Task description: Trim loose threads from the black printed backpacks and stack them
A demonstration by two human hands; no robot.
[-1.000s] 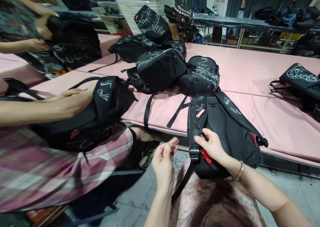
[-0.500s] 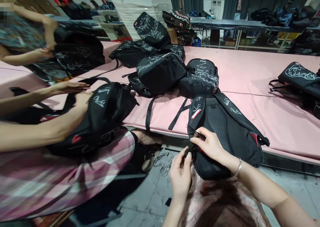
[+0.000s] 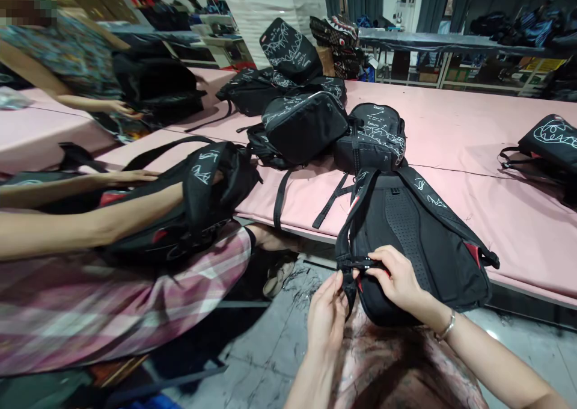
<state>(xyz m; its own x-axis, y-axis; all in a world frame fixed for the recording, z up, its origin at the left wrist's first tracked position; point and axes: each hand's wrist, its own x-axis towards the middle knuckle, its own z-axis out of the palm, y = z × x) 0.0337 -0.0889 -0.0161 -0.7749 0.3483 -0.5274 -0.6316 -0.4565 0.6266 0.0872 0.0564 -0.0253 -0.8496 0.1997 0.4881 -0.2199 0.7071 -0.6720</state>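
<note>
A black backpack [image 3: 419, 234] with white scribble print lies back-side up over the edge of the pink table [image 3: 455, 132], its lower end on my lap. My left hand [image 3: 328, 310] pinches the lower end of its left shoulder strap [image 3: 349, 240] beside the buckle. My right hand [image 3: 399, 276] is closed on a small dark tool [image 3: 363, 264] that lies across the same strap. A bracelet sits on my right wrist.
A person in a pink plaid garment [image 3: 121, 313] at left has both arms in another black backpack [image 3: 198, 198]. A second person [image 3: 67, 66] farther left handles a bag. Several more black backpacks [image 3: 306, 120] are piled mid-table; one [image 3: 550, 141] lies far right. Grey floor below.
My left hand came up from open and empty to pinch the strap end. My right hand slid down the strap toward the bag's lower end. The view shifted slightly left.
</note>
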